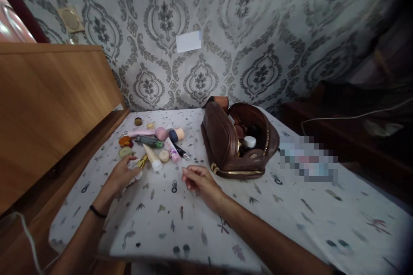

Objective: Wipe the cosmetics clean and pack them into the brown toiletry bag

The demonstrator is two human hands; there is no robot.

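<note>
My left hand (pixel 124 174) is at the near left edge of a group of cosmetics, its fingers closed around a small item with a gold top (pixel 142 161) and a whitish lower part. My right hand (pixel 201 182) hovers with fingers curled and thumb pressed in, nothing visible in it. Between and beyond the hands lie a cream tube (pixel 152 157), a round beige piece (pixel 164 156), a white-and-pink tube (pixel 172 150), a dark green bottle (pixel 149 141) and a pink brush (pixel 142 133). A brown bag (pixel 219 137) stands open on the right, with a white-lidded jar (pixel 249 142) and other items inside.
The table has a patterned white cloth (pixel 180 232). A wooden panel (pixel 54 107) borders its left side, and a patterned wall (pixel 200 81) stands behind. A blurred-out patch (pixel 308 159) lies right of the bag. A white cable (pixel 348 118) runs over dark furniture on the right.
</note>
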